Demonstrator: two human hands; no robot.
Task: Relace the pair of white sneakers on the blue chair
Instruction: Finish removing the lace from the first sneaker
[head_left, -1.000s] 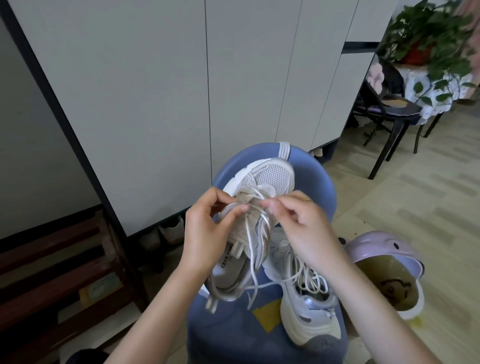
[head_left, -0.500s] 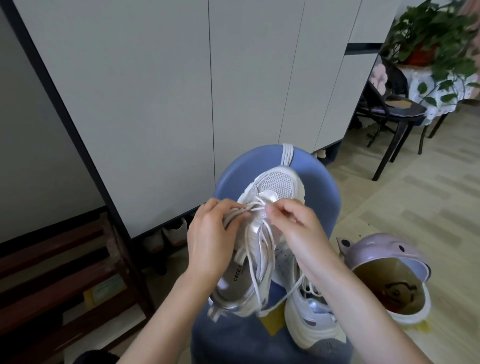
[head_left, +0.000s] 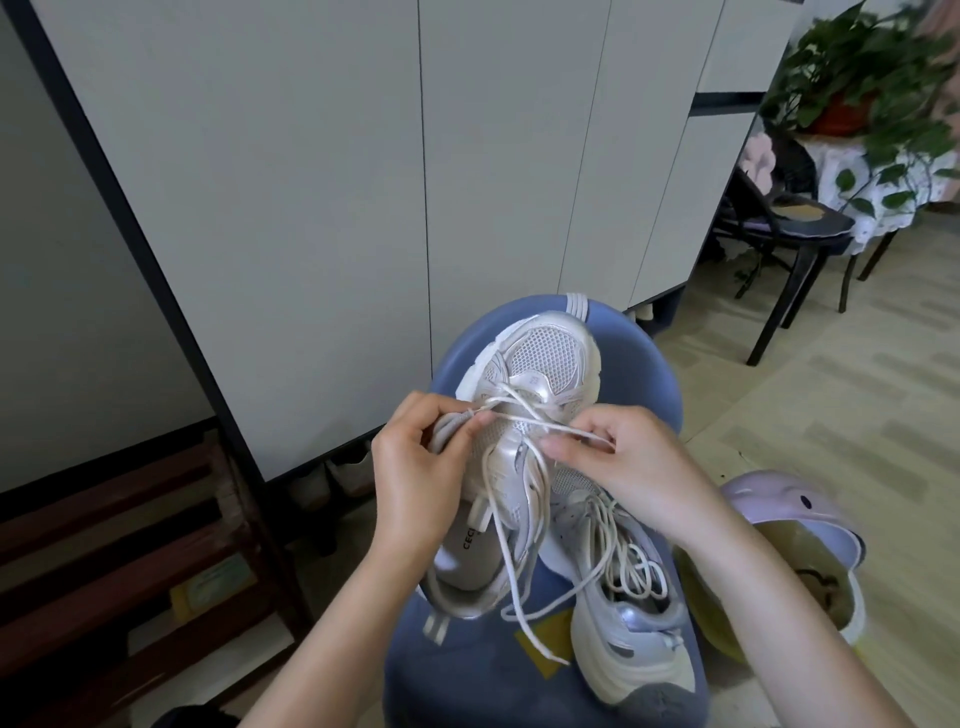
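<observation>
Two sneakers (head_left: 530, 415) on blue chair (head_left: 639, 374)

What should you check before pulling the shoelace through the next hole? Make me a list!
1. Shoe held steady: ok. The left hand grips the side of the held sneaker.
2. Lace in a firm grip: ok. The right hand pinches the lace, stretched across the shoe.
3. Lace free of knots: cannot tell. Loose strands hang tangled-looking below the tongue.
4. Which eyelet comes next: cannot tell. The fingers and lace cover the holes.
5. Second sneaker safe: ok. It lies on the blue chair, lace piled loosely on top.
6. Lace tip ready: ok. One free tip hangs down over the chair seat.
</observation>
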